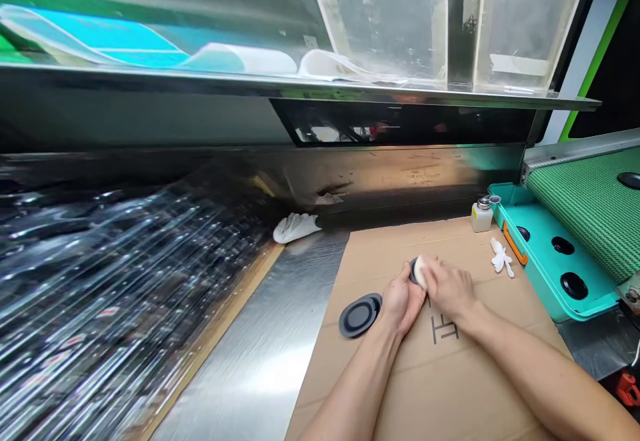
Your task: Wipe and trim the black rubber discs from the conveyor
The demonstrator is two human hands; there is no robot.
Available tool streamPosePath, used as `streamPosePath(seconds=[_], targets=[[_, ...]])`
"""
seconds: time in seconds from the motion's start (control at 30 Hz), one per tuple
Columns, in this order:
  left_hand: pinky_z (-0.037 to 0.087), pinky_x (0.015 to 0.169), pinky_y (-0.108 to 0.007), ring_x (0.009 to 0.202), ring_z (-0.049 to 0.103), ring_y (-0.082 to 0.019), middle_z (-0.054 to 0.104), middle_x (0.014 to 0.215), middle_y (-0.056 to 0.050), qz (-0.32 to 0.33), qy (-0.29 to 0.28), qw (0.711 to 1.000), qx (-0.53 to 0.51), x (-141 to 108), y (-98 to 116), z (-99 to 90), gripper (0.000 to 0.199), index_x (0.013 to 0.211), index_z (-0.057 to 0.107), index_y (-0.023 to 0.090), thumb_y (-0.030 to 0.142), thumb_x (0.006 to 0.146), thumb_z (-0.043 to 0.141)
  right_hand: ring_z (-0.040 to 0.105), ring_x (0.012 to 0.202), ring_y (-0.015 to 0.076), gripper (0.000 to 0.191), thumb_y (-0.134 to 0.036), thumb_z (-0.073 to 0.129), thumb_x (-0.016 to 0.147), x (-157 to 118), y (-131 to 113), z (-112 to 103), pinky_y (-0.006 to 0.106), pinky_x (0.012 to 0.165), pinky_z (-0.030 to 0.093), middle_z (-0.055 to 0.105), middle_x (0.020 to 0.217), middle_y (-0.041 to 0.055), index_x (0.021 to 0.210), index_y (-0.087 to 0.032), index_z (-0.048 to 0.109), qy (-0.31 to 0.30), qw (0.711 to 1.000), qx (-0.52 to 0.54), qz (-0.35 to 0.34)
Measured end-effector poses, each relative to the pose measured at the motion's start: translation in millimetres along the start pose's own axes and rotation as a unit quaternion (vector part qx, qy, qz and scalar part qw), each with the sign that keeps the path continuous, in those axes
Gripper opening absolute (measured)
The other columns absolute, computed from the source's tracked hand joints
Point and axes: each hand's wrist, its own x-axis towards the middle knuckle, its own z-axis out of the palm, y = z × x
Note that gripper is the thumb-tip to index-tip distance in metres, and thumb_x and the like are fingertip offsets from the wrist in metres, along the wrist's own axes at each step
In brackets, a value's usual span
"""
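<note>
Overall, a green mesh conveyor belt [595, 214] lies far off to the right of the hands, and a steel bench top [260, 354] stretches away to their left. Directly beneath both hands is a brown cardboard sheet [430, 387], with a black printed character [445, 329] just below the right hand. Ahead and to the right of the hands, a teal tray [543, 254] sits at the cardboard's edge, with three round black recesses or inserts; which they are cannot be told from this view. A black disc [629, 181] lies on the belt beyond it.

Just beside the left hand, a larger black round pad [360, 315] lies flat on the cardboard, apart from the hands. As far as the view shows, this pad and the disc are out of the hands, while one dark piece is in them; whether any has been worked on cannot be told. Ahead of the hands stand a small white dispensing bottle [481, 217] with a metal top and a crumpled white scrap [501, 256]. A white glove [295, 227] lies farther off, ahead and to the left.

The left hand [400, 301] is curled around a dark piece [414, 271], gripping it from below. The right hand [450, 287] pinches a white wad [421, 272] and presses it against that piece, slightly blurred.
</note>
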Motion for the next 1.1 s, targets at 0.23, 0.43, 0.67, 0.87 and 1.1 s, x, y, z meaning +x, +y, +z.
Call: streamPosePath(seconds=[0.23,0.43,0.67,0.87,1.1], targets=[[0.056,0.099,-0.041,0.11,0.068,-0.024,0.071,0.115,-0.02,0.029,0.003,1.0,-0.007,1.7,0.5,0.4,0.036,0.113,0.065,0.007,0.025,0.103,0.035,0.07,0.094,0.0254,0.043,-0.045,0.045,0.098,4.8,17.5,1.9,0.036,0.084,0.051,0.075,0.104,0.0052,0.138,-0.036,0.056,0.022,0.996,0.085,-0.015],[0.055,0.098,-0.043,0.108,0.068,-0.025,0.072,0.111,-0.019,0.06,-0.018,0.998,0.021,2.8,-4.3,-2.0,0.031,0.101,0.068,0.007,0.022,0.1,0.041,0.068,0.083,0.0191,0.036,-0.041,0.059,0.089,21.8,43.4,-2.4,0.027,0.073,0.053,0.075,0.095,0.0064,0.112,-0.017,0.072,-0.03,0.923,0.384,-0.018],[0.053,0.099,-0.041,0.106,0.069,-0.027,0.074,0.104,-0.016,0.092,-0.056,0.991,0.084,3.1,-11.0,-5.7,0.024,0.097,0.071,0.009,0.03,0.091,0.061,0.067,0.081,0.0172,0.027,-0.032,0.061,0.084,20.9,34.4,7.3,0.024,0.071,0.05,0.075,0.092,0.0038,0.101,-0.017,0.075,-0.066,0.9,0.428,-0.042],[0.056,0.094,-0.045,0.104,0.07,-0.028,0.075,0.103,-0.017,0.062,-0.043,0.993,0.091,1.9,-10.3,-5.2,0.022,0.096,0.071,0.009,0.027,0.092,0.06,0.068,0.095,0.0209,0.029,-0.035,0.056,0.091,16.4,42.7,-7.6,0.028,0.083,0.049,0.075,0.103,0.004,0.111,-0.024,0.074,0.002,0.97,0.239,-0.049],[0.059,0.089,-0.043,0.096,0.072,-0.025,0.075,0.096,-0.015,0.063,-0.01,0.994,0.084,2.2,-12.1,-6.6,0.02,0.091,0.069,0.008,0.021,0.094,0.054,0.069,0.088,0.0232,0.04,-0.042,0.038,0.102,9.4,19.2,-5.0,0.03,0.075,0.047,0.075,0.1,0.0057,0.136,-0.034,0.058,0.046,0.999,0.007,-0.006]])
